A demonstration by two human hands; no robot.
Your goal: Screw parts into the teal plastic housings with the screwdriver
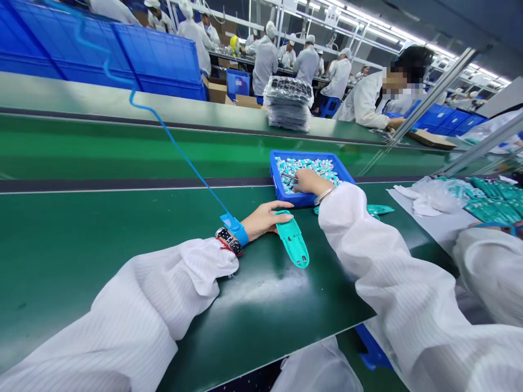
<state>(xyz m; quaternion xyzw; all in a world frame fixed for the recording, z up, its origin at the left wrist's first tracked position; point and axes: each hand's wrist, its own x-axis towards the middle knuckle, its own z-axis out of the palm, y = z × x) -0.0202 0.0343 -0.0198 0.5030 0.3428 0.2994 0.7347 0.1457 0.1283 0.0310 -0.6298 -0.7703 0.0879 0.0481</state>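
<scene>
1. A flat green bench [253, 310] stretched ahead.
2. My left fingers [281, 204] pinched an elongated teal plastic shell [293, 239], slanting lengthwise toward me, rightward.
3. Beyond it, my right fingers [301, 185] reached inside a blue plastic tray [296, 200], grip unclear.

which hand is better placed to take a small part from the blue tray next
Likely the right hand: it is at the small parts in the blue tray, while the left hand holds the turquoise casing.
</scene>
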